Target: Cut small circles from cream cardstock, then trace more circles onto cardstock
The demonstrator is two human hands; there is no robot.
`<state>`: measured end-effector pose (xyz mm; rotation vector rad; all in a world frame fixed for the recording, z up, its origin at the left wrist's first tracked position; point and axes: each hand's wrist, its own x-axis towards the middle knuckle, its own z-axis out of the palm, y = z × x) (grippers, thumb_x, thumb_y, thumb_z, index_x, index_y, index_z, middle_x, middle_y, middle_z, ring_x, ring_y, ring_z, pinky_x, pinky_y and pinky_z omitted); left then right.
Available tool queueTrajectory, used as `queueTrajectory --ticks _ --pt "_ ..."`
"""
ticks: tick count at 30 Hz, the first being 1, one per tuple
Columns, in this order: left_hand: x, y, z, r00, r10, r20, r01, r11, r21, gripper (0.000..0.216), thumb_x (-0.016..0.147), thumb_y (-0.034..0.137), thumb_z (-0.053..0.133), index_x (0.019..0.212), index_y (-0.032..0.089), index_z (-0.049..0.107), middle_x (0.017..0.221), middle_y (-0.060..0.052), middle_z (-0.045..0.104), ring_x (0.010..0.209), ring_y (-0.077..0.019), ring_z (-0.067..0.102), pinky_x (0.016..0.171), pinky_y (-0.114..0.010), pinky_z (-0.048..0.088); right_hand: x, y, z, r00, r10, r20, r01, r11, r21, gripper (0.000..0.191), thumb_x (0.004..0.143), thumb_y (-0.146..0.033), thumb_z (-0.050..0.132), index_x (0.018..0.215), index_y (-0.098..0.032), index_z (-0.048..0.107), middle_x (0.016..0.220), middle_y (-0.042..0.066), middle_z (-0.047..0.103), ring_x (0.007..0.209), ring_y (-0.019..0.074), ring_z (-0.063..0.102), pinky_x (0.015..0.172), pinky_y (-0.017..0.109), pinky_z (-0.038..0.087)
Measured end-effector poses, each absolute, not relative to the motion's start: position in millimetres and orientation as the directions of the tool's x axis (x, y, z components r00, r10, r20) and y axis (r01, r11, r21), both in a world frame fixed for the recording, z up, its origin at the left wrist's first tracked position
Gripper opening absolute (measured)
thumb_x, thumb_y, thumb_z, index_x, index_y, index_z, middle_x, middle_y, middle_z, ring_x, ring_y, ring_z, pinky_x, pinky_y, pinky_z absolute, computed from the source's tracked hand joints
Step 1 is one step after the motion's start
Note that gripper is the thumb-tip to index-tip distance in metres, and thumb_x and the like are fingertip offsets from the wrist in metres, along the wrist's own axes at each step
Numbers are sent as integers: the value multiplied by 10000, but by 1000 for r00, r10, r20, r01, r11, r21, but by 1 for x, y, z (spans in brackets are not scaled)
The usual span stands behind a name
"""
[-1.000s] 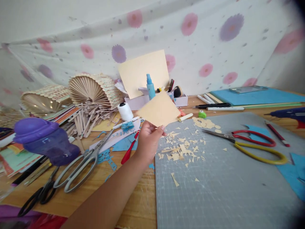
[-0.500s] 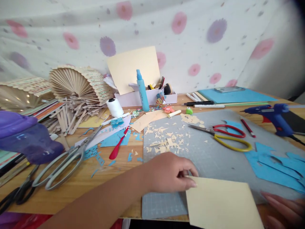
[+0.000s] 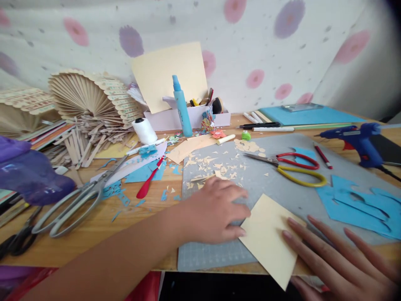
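Observation:
A cream square of paper (image 3: 269, 238) lies on the grey cutting mat (image 3: 275, 192) near the table's front edge, one corner hanging past it. My left hand (image 3: 216, 211) rests at the paper's left corner, fingers curled and pinching its edge. My right hand (image 3: 338, 255) lies flat with fingers stretched out, its fingertips pressing on the paper's right side. Cream paper scraps (image 3: 216, 171) are scattered just beyond my left hand.
Red and yellow scissors (image 3: 291, 167) lie on the mat. Blue paper cut-outs (image 3: 360, 205) and a blue glue gun (image 3: 357, 140) sit at the right. Large grey scissors (image 3: 78, 200), a purple bottle (image 3: 28, 173), wooden stick fans (image 3: 90, 100), thread spool (image 3: 143, 130) and a blue glue bottle (image 3: 181, 108) crowd the left and back.
My left hand came back from the far side of the table to the front of the mat and now pinches a cream square there. My right hand slid in onto it.

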<state>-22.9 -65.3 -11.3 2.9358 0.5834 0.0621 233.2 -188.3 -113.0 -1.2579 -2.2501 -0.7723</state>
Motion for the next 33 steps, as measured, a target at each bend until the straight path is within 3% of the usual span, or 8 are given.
queueTrajectory --ticks 5,8,11,16,20,26,31,33 --pt "-43 -36 -7 743 662 -99 670 -736 101 961 601 677 653 1412 321 282 1550 -137 26 1377 -432 -31 1038 -663 29 234 -193 -115 -437 532 725 884 402 238 585 843 -373 611 1383 -261 414 879 47 765 749 230 647 669 337 405" --pt "-53 -16 -10 615 772 -158 786 -616 54 1179 504 723 671 1457 276 140 1541 -166 -82 1365 -431 -123 1037 -660 -11 226 -192 -117 -343 471 813 915 362 177 521 907 -380 528 1395 -269 382 714 55 763 673 233 618 617 328 395" --pt "-57 -3 -16 544 827 -140 837 -547 18 1164 533 743 633 1461 271 111 1539 -161 -91 1369 -419 -119 1030 -666 -18 220 -190 -118 -311 438 843 923 350 159 497 913 -370 525 1384 -278 398 675 58 756 667 237 607 615 329 385" --pt "-59 9 -25 469 883 10 883 -469 -4 846 757 680 466 1451 291 176 1550 -137 -20 1386 -387 -87 1011 -688 -22 220 -191 -127 -258 448 856 934 342 103 487 901 -395 540 1365 -313 420 722 59 757 701 239 615 656 347 395" --pt "-62 13 -24 422 905 60 904 -425 48 753 821 655 369 1451 288 181 1551 -137 -4 1390 -384 -61 1018 -684 9 222 -191 -134 -224 443 868 938 339 69 462 901 -414 533 1346 -330 446 747 60 755 716 237 618 678 354 398" --pt "-44 -14 -15 626 779 -41 780 -624 47 1010 632 768 522 1452 299 163 1536 -121 -110 1360 -409 -159 1014 -684 -55 218 -188 -125 -275 405 872 923 366 121 463 923 -385 503 1369 -291 417 679 61 744 689 222 598 655 322 387" --pt "-16 -54 -17 919 366 -145 390 -895 218 754 795 702 354 1436 332 210 1542 -69 23 1393 -349 -45 1047 -655 -37 223 -192 -131 -266 432 862 931 348 113 454 943 -373 450 1388 -298 396 703 25 738 704 219 611 677 315 398" --pt "-11 -60 -18 935 317 -158 348 -905 244 691 848 644 322 1434 288 237 1535 -68 119 1403 -317 28 1070 -631 -18 233 -195 -139 -308 465 830 917 378 128 457 937 -345 462 1388 -299 403 770 10 745 739 218 631 727 313 414"
